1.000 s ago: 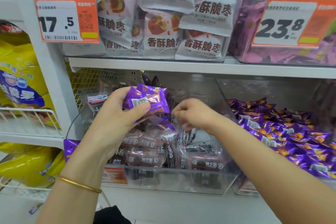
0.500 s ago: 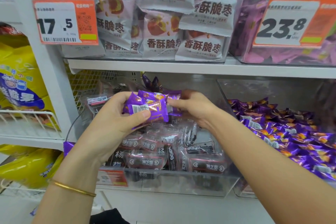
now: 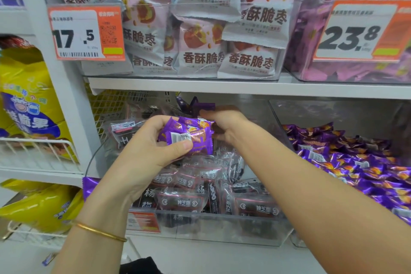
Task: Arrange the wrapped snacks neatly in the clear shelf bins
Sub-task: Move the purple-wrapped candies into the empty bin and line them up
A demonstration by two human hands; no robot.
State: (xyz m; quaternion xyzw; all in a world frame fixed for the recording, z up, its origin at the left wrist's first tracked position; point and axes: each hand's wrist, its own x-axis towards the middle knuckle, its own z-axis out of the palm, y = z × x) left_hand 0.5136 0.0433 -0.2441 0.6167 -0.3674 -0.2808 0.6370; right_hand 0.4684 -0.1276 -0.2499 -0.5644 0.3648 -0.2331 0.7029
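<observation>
My left hand grips a small bunch of purple wrapped snacks above the middle clear bin. That bin holds several dark wrapped plum snacks. My right hand pinches a purple snack at the right side of the bunch, fingers closed on its wrapper. More purple wrappers poke up at the bin's back. The clear bin on the right is filled with several purple snacks of the same kind.
The upper shelf carries pink-white jujube bags and a bin of purple packs, with price tags 17.5 and 23.8. Yellow bags sit in wire racks at left. A purple snack hangs at the middle bin's left edge.
My right hand rose from the dark snacks in the bin to the bunch in my left hand and closed on a purple snack there. My left hand stayed nearly still.
</observation>
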